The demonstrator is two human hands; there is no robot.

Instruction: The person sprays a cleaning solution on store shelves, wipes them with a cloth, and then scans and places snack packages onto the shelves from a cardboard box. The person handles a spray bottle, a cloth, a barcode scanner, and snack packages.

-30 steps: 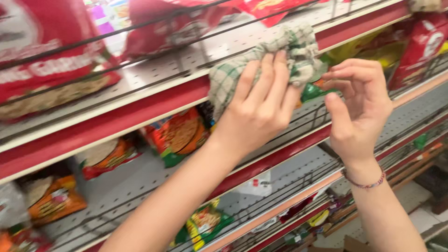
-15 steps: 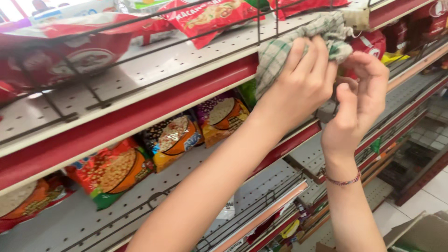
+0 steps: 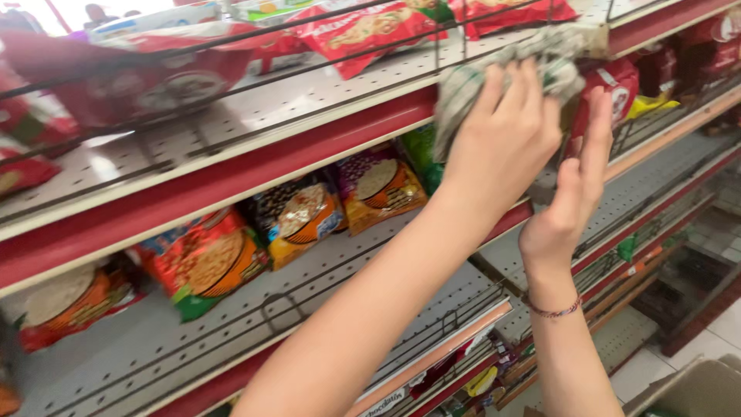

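Head view, shelf: red-edged top shelf, red packets lying on it.
Lower shelf: snack bags in a row.
Left hand: clenched around a checked cloth, pressing it at the top shelf's edge.
Right hand: fingers straight, gripping nothing, just beside the cloth.
Wrist: beaded bracelet.

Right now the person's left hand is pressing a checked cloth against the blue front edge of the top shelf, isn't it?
Not quite. In the head view the left hand does press the checked cloth at the top shelf, but that shelf's front edge is red, not blue.
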